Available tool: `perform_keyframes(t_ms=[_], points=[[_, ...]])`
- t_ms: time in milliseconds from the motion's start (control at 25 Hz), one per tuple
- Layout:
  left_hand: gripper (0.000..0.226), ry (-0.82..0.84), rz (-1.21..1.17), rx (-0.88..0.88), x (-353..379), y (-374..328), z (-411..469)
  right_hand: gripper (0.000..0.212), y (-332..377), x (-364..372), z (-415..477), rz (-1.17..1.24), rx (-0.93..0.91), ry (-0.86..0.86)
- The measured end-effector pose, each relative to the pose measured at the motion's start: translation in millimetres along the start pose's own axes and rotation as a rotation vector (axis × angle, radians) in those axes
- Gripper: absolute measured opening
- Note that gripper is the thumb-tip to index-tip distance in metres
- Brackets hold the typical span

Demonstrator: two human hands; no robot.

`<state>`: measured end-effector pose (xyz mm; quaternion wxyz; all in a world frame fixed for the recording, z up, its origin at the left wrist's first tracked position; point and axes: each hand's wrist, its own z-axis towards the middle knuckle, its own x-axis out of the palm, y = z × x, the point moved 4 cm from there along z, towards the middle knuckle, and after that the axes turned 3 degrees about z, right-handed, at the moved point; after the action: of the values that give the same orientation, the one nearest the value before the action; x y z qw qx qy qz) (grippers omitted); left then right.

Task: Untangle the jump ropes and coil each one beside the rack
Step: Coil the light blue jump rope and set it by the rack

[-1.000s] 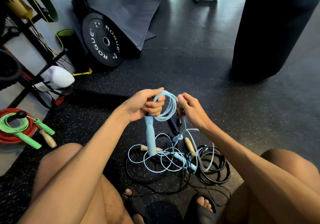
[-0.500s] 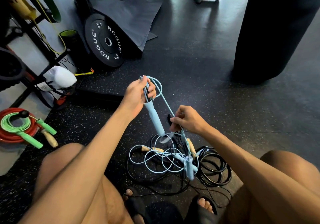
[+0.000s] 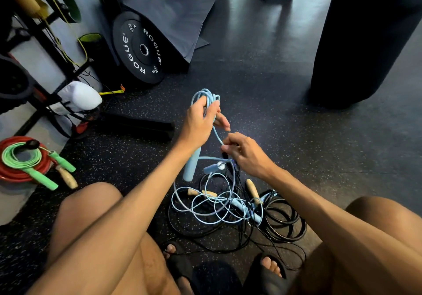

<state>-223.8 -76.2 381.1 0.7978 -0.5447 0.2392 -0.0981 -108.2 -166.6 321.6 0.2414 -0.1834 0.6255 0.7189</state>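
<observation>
My left hand (image 3: 201, 118) grips a small coil of the light blue jump rope (image 3: 206, 94), and one blue handle (image 3: 191, 166) hangs below the wrist. Lower and to the right, my right hand (image 3: 243, 150) pinches the same blue cord where it runs down. More blue loops and the second blue handle (image 3: 244, 210) lie on the floor, tangled with a black rope (image 3: 283, 224) and a rope with wooden handles (image 3: 252, 189). At the left, beside the rack (image 3: 45, 41), a green rope (image 3: 22, 157) lies coiled on a red coil (image 3: 13, 176).
A black bumper plate (image 3: 141, 50) leans against the rack post, with dark mats behind it. A large black punching bag (image 3: 365, 39) stands at the right. A white padded item (image 3: 77, 97) sits at the rack's foot. My knees and sandalled feet frame the pile.
My left hand has lifted the blue coil up and away. My right hand dropped from beside the coil to pinch the cord lower down, drawing more blue rope out of the pile.
</observation>
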Motion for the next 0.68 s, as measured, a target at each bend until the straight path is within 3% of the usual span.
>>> perform_keyframes(t_ms=[80, 200, 320, 520, 600, 680], points=[[0.026, -0.047, -0.168, -0.079, -7, 2, 4, 0.015, -9, 4, 1, 0.05, 0.061, 0.012], [0.032, -0.097, -0.394, -0.22, -23, 11, 9, 0.01, -23, 15, -2, 0.293, 0.292, 0.117], [0.033, -0.145, -0.494, -0.293, -34, 17, 9, 0.006, -29, 18, -4, 0.13, 0.31, 0.226], [0.032, -0.219, -0.559, -0.336, -49, 19, 9, 0.017, -46, 14, -4, -0.273, 0.3, 0.305], [0.032, -0.222, -0.529, -0.338, -48, 18, 7, 0.022, -47, 13, -5, -0.309, 0.312, 0.273], [0.033, -0.232, -0.448, -0.34, -47, 17, 7, 0.024, -51, 10, -4, -0.19, 0.374, 0.173]])
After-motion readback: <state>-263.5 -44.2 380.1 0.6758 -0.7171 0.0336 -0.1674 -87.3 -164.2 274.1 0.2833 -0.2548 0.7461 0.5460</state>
